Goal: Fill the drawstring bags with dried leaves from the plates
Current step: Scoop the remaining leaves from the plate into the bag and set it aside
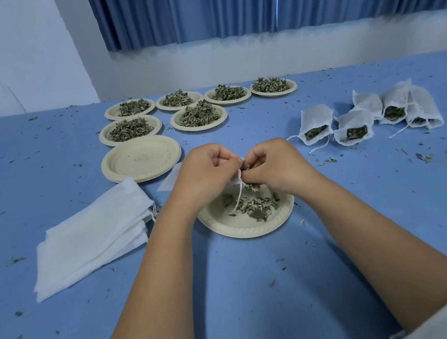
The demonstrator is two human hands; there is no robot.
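Note:
Both hands meet above a cream paper plate (239, 229) that holds a thin scatter of dried leaves (258, 207). My left hand (206, 171) grips a small white drawstring bag (235, 180), mostly hidden behind its fingers, with the white string (237, 199) dangling onto the plate. My right hand (273, 164) pinches dried leaves at the bag's mouth. A few leaf bits show between the two hands.
Several plates heaped with dried leaves (198, 115) stand at the back. A stack of bare plates (140, 158) sits left of centre. A pile of flat white bags (92, 236) lies at the left. Several filled bags (352, 127) lie at the right. Leaf crumbs dot the blue tablecloth (255, 289).

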